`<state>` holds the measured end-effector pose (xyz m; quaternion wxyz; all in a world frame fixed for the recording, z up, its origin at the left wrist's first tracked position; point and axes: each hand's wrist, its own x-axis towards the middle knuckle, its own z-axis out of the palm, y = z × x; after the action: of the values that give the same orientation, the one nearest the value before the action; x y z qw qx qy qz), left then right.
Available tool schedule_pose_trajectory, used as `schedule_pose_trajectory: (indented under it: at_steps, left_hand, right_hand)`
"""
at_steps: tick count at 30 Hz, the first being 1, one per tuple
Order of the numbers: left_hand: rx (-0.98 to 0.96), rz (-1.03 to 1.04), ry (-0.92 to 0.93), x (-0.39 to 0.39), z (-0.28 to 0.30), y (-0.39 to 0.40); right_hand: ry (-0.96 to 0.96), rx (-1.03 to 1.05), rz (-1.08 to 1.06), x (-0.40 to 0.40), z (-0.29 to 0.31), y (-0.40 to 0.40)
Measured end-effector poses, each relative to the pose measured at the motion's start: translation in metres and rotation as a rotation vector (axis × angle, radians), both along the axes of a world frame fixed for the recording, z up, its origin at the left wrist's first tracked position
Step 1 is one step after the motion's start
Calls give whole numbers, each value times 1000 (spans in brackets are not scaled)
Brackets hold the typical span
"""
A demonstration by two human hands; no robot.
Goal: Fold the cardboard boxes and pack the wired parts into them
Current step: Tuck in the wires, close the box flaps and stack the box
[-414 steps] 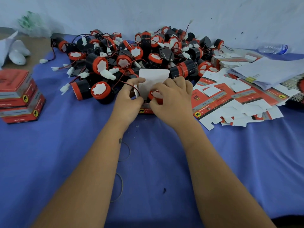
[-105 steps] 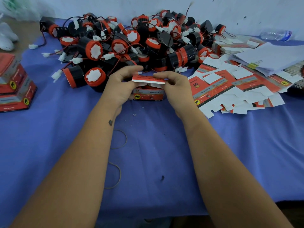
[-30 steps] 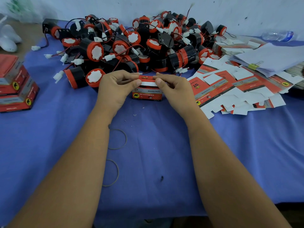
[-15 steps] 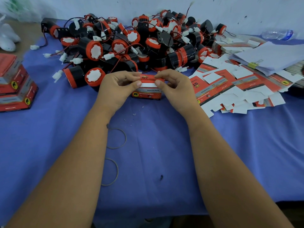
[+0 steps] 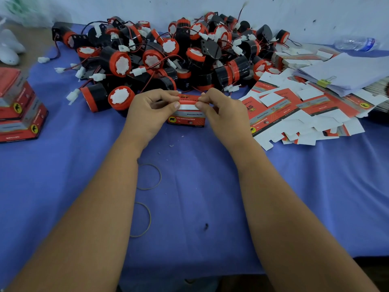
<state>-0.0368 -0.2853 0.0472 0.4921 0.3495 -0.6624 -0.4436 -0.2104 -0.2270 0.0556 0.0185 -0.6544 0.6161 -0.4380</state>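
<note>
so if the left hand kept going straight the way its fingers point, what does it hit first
The left hand pinches the box lid, fingers pointing right. Straight on, it would likely meet the right hand's fingertips on the same lid first, though depth is unclear.

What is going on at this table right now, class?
A person is closing a small red cardboard box on the blue cloth-covered table. The left hand and right hand both pinch its top flap. Behind lies a heap of black-and-orange wired parts; unfolded flat box blanks lie right, finished boxes left.
</note>
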Motion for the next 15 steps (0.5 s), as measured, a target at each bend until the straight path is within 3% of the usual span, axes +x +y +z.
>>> schedule_pose_trajectory:
  at_steps: [10, 15]
  left_hand:
    - [7, 4, -10, -1, 0, 3]
    - [-139, 41, -213, -1, -4, 4]
  right_hand:
    - [13, 85, 50, -4, -2, 9]
    - [-27, 93, 10, -1, -1, 8]
